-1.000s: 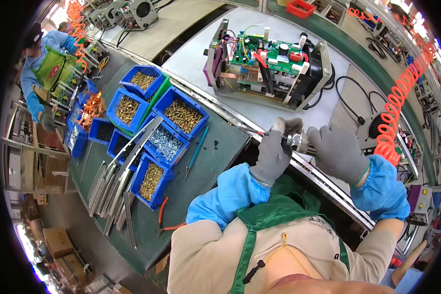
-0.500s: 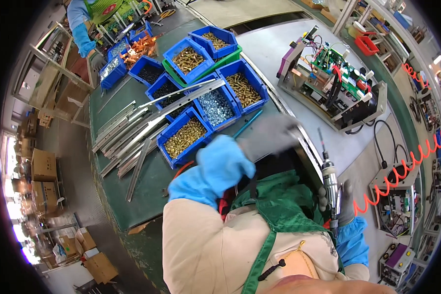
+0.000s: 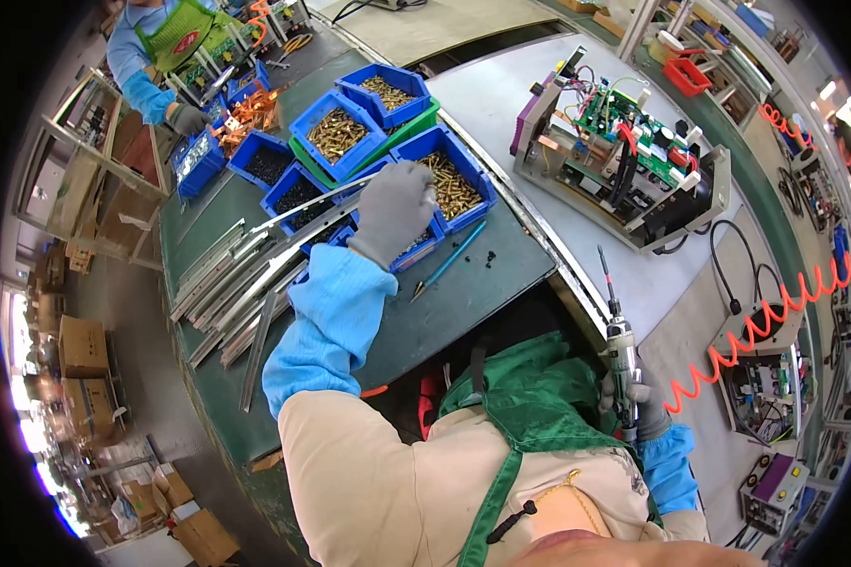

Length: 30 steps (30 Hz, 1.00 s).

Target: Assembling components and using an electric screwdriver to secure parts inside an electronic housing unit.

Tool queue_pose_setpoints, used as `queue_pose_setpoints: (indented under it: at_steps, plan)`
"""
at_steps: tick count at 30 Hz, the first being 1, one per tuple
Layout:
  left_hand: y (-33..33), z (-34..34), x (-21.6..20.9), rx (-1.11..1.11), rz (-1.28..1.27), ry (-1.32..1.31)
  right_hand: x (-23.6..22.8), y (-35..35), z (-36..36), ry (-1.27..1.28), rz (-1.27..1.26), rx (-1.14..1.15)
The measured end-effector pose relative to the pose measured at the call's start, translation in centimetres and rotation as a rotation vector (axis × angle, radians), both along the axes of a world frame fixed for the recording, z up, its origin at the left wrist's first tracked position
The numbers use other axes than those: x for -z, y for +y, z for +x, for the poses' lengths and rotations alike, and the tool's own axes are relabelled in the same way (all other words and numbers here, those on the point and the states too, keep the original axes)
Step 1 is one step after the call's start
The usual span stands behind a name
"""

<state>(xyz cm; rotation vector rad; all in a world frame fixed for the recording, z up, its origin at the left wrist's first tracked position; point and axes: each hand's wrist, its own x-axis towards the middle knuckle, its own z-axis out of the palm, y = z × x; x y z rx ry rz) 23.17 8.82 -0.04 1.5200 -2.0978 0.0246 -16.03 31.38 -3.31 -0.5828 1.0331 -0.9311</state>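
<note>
My left hand (image 3: 395, 215), in a grey glove, is over the blue parts bins, its fingers curled at the near edge of a bin of brass screws (image 3: 456, 187). What it may hold is hidden. The glove and blue sleeve cover most of a bin of silver fasteners (image 3: 420, 249) and the bin nearest me. At my right side, my gloved right hand (image 3: 645, 402) is closed around a power screwdriver (image 3: 622, 354), its bit pointing away from me. A teal pen-shaped tool (image 3: 452, 259) lies on the green table beside a few small black pieces (image 3: 490, 255).
Long metal strips (image 3: 236, 283) are piled left of the bins. An opened electronic unit (image 3: 624, 151) with a green circuit board stands on the grey surface at right. A coiled red hose (image 3: 756, 326) hangs beyond my right hand. A co-worker's gloved hand (image 3: 189, 120) is at far left.
My left hand has moved left and away from me, from the table's near edge to the bins, uncovering the teal tool. My right hand still holds the power screwdriver.
</note>
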Motion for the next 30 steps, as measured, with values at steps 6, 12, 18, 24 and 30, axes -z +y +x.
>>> queue_pose_setpoints:
  at_steps: [6, 12, 18, 24, 30]
  plan:
    - [-6.8, -4.0, 0.2, 0.075, 0.432, -0.630, -2.5, -0.8, 1.1, 0.128, 0.032, 0.015]
    - [-9.1, -2.9, 0.3, 0.249, 0.753, -0.417, -2.1, -0.3, 1.5, 0.126, 0.006, 0.068]
    - [-7.7, -3.8, 0.1, 0.015, 0.559, -0.521, -2.2, 0.1, 1.4, 0.117, 0.024, 0.102]
    - [-6.3, -3.6, -0.1, -0.104, 0.317, -0.267, -2.8, 0.0, 1.5, 0.085, -0.101, 0.111]
    - [-0.3, -12.0, -3.9, 0.354, 0.730, 0.987, -4.4, 0.6, 1.1, 0.152, -0.133, 0.006]
